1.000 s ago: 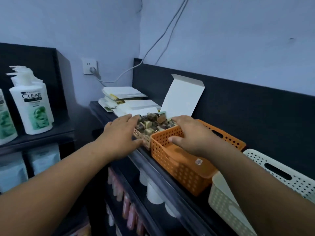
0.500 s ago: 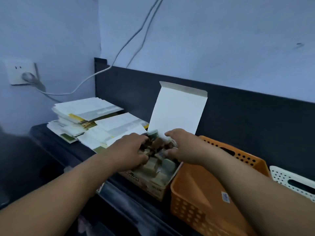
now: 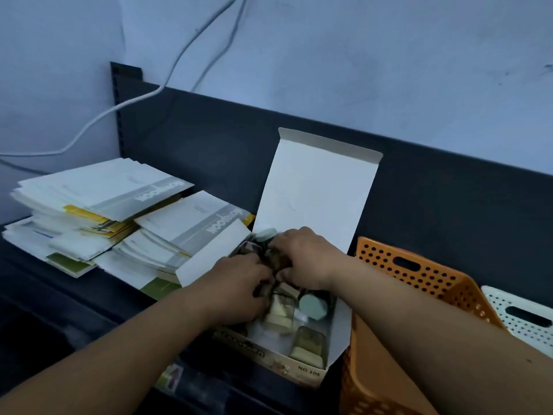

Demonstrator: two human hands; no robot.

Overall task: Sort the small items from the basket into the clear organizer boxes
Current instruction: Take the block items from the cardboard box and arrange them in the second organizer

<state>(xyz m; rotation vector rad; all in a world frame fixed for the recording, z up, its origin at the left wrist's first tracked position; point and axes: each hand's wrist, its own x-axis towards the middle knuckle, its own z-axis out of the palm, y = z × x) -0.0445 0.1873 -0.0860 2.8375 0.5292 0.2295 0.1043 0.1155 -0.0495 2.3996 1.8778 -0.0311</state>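
Both hands are down inside a cardboard box (image 3: 299, 369) that sits on a dark shelf (image 3: 74, 298). The box lid (image 3: 317, 193) stands straight up behind them, white on the inside. The box is full of small items (image 3: 281, 316), little pale and brown blocks, and one round light green piece (image 3: 312, 305). The left hand (image 3: 239, 283) has its fingers bent down into the pile, and the right hand (image 3: 305, 259) is just beside it, almost touching, with its fingers bent down too. I cannot tell if either hand is really gripping a piece or only digging in (the fingertips are hidden among the bits). The orange basket (image 3: 419, 274) stands right next to the box on the right, with lots of little holes in its sides. A white basket (image 3: 520, 316) peeks in past it at the edge. On the left side lie messy stacks of notebooks (image 3: 98, 190), white and grey with some yellow. A white cable (image 3: 98, 118) hangs across the blue wall above them.
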